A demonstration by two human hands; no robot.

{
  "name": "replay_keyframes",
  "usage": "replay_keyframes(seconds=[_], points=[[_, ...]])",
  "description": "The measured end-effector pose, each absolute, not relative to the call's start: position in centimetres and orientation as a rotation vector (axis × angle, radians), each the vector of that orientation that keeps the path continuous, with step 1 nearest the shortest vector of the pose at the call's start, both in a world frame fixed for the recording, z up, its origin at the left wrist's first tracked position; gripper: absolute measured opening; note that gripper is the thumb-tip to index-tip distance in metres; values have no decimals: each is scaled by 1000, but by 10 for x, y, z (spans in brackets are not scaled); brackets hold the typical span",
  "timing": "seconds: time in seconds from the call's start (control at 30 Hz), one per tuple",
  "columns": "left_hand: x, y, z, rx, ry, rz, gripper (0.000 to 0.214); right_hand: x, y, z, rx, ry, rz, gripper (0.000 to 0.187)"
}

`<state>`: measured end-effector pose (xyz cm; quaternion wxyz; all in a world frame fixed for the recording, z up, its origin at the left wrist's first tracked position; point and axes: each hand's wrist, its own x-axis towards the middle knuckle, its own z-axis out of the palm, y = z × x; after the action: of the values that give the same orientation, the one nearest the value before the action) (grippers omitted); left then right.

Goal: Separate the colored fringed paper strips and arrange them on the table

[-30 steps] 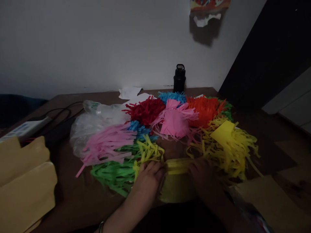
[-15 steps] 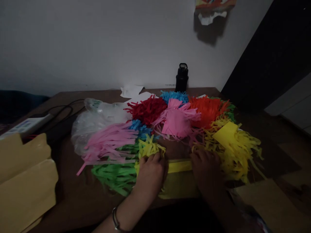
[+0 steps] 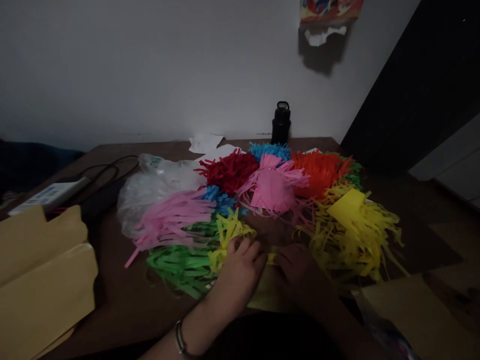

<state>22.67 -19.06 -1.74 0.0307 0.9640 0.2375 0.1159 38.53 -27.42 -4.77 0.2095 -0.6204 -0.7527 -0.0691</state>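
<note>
A folded length of yellow tissue paper (image 3: 268, 290) lies at the table's front edge between my two hands. My left hand (image 3: 242, 265), a bracelet on its wrist, closes its curled fingers on the paper's far folded edge, beside a yellow fringed bunch (image 3: 232, 227). Close to it on the right, my right hand (image 3: 302, 270) pinches the same edge; its fingertips are dim. Green fringe (image 3: 182, 265) and pink fringe (image 3: 174, 215) lie left of my hands. A large yellow fringed piece (image 3: 360, 230) spreads out on the right.
Farther back are red (image 3: 228, 170), blue (image 3: 270, 151), pink (image 3: 273, 190) and orange fringed bunches (image 3: 317, 170). A clear plastic bag (image 3: 150, 190) sits at left, near a power strip (image 3: 50, 195). A black bottle (image 3: 281, 125) stands by the wall. Tan cardboard (image 3: 45, 280) lies front left.
My right hand has moved left along the yellow paper, towards my left hand. The gap between them is now narrow. My left hand has shifted only slightly.
</note>
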Motion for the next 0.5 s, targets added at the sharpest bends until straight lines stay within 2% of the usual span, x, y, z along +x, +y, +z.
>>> replay_keyframes(seconds=[0.13, 0.27, 0.5], points=[[224, -187, -28, 2938, 604, 428, 14, 385, -277, -48, -1776, -2176, -305, 13], [217, -183, -40, 2905, 557, 458, 12, 400, -289, -50, -1701, -2218, -347, 17], [215, -186, -37, 2821, 726, 456, 13, 415, -302, -53, -1762, -2006, -203, 13]])
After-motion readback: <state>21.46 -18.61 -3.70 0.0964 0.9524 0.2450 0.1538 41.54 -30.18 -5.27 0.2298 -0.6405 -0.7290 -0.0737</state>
